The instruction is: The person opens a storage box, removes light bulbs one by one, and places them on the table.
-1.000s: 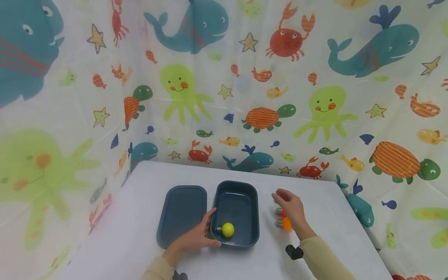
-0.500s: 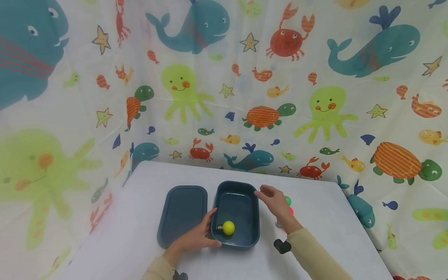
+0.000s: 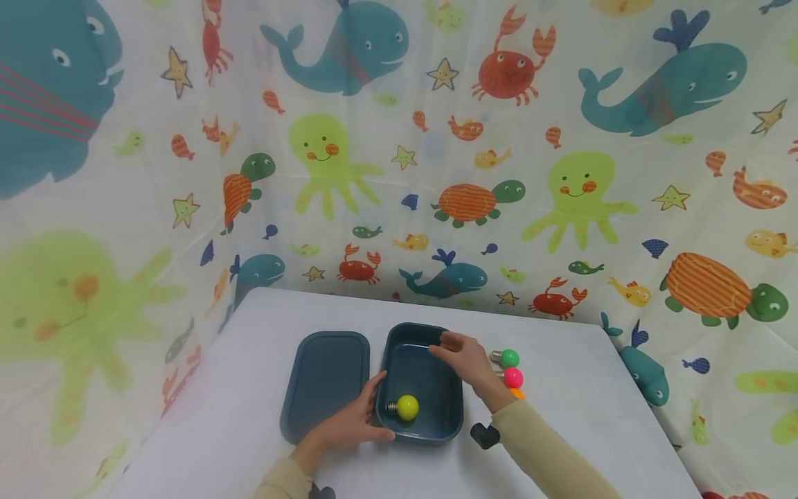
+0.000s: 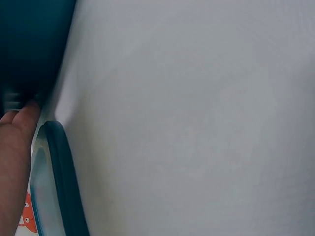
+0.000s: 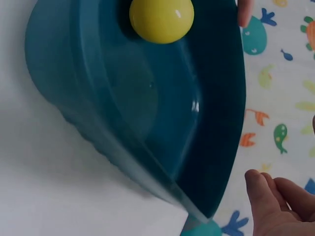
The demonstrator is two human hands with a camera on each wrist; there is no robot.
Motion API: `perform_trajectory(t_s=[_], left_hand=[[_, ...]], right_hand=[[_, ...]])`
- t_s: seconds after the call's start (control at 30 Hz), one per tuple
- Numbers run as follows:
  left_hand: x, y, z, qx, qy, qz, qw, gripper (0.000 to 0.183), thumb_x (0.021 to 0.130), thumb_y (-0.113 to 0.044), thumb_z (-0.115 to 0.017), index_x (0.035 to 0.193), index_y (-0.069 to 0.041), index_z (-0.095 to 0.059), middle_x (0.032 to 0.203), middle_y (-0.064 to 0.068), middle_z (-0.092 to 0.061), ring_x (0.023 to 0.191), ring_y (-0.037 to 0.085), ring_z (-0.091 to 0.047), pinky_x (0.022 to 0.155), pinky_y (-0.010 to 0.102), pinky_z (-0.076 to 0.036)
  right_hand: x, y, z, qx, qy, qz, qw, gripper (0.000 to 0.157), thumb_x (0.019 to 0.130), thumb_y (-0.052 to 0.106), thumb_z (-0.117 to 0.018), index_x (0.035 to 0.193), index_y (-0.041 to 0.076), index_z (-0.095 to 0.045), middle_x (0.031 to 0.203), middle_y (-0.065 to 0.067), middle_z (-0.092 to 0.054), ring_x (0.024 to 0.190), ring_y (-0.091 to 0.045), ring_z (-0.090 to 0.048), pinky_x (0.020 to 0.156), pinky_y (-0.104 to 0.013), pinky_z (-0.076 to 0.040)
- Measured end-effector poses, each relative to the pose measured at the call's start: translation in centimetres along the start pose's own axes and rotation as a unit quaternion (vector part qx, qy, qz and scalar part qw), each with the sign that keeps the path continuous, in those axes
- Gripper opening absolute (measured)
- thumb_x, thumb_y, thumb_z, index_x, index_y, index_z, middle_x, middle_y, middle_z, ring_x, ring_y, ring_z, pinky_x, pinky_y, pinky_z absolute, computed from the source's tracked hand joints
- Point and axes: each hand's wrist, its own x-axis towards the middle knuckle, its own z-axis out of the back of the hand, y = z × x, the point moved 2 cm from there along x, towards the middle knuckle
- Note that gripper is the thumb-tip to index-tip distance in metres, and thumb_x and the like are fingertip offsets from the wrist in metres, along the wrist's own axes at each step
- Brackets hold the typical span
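My left hand (image 3: pixel 352 418) rests spread at the near left corner of a dark blue lidless box (image 3: pixel 430 433), fingers along its left side and thumb by its front. Inside the box, a yellow light bulb (image 3: pixel 407 408) with a grey screw base lies on its side. My right hand (image 3: pixel 464 357) hovers over the box's far right part. In the right wrist view, that hand (image 5: pixel 280 204) has its fingers apart, and nothing shows between them. Beside it on the table lie a green bulb (image 3: pixel 510 358), a pink bulb (image 3: pixel 514 378) and a partly hidden orange bulb (image 3: pixel 517 393).
Left of the box lies a flat dark blue lid (image 3: pixel 330 371), close to my left forearm. All stands on a white table (image 3: pixel 268 326). Behind and at both sides hangs a curtain (image 3: pixel 386 235) printed with sea animals.
My right hand has moved left from above the bulbs to above the box, uncovering the green and pink bulbs. The left hand, box and yellow bulb stay where they were.
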Motion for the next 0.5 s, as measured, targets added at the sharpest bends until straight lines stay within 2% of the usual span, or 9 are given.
perform_trajectory(t_s=[0.2,0.5], left_hand=[[0.0,0.1,0.1,0.003,-0.001,0.005,1.0000,0.111,0.084,-0.026,-0.078,0.157,-0.018,0.005,0.161,0.024,0.000,0.147,0.039,-0.015,0.114,0.053,-0.026],[0.2,0.1,0.5,0.001,0.008,-0.003,1.0000,0.109,0.086,-0.025,-0.077,0.156,-0.016,0.006,0.161,0.025,-0.002,0.146,0.039,-0.017,0.114,0.054,-0.026]], right_hand=[[0.0,0.5,-1.5,-0.011,0.026,0.011,1.000,0.063,0.086,0.041,-0.074,0.135,0.004,-0.057,0.130,-0.014,-0.062,0.117,-0.032,-0.059,0.096,-0.046,-0.051],[0.1,0.9,-2.9,-0.020,0.053,0.025,0.998,0.066,0.085,0.042,-0.074,0.134,0.001,-0.056,0.129,-0.015,-0.062,0.118,-0.031,-0.059,0.096,-0.047,-0.051]])
